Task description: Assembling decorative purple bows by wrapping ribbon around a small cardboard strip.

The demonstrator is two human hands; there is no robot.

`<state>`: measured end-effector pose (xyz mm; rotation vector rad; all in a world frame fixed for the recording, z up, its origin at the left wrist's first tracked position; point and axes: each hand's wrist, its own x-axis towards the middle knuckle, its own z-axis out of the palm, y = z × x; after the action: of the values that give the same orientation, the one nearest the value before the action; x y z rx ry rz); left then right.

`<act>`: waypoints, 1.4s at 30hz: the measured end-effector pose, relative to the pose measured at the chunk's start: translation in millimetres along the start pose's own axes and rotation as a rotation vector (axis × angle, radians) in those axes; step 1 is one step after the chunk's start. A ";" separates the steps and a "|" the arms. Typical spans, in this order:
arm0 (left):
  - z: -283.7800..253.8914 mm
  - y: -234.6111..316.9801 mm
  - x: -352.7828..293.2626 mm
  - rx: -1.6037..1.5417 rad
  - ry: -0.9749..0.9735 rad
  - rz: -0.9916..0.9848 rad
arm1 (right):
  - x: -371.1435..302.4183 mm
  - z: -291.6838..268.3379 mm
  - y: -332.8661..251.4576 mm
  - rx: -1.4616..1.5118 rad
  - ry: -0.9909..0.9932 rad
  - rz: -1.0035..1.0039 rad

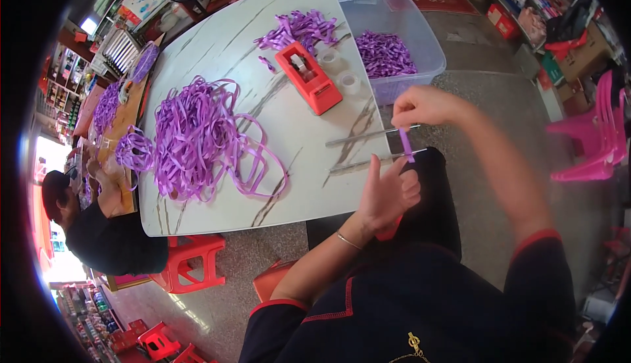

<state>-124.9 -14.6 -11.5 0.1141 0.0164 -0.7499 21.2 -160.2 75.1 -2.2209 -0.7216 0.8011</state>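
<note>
The right hand [420, 105] pinches the top of a short purple ribbon strip [405, 145] while the left hand [388, 192] grips its lower end, stretching it taut off the table [217, 47] edge, the red tape dispenser [307, 77] and loose ribbon pile [197, 136] within reach

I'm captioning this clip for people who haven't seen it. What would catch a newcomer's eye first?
The big tangle of purple ribbon on the pale marbled table, with a red tape dispenser beyond it. At the table's near edge, both hands pinch a short purple ribbon strip.
</note>
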 end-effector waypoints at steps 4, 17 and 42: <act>3.2 0.2 -0.1 0.009 -0.008 -0.015 | -8.6 3.3 7.1 -0.219 -0.176 0.066; 2.3 0.1 0.5 0.017 -0.032 -0.004 | -3.1 21.5 -9.8 -0.648 -0.081 0.169; 1.4 -2.6 5.1 0.038 -0.026 -0.008 | -20.3 73.4 146.8 0.988 0.185 0.237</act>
<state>-123.0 -20.1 -10.6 0.1402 -0.0217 -0.7598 -4.6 -237.6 -68.7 -1.4400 0.0678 0.8061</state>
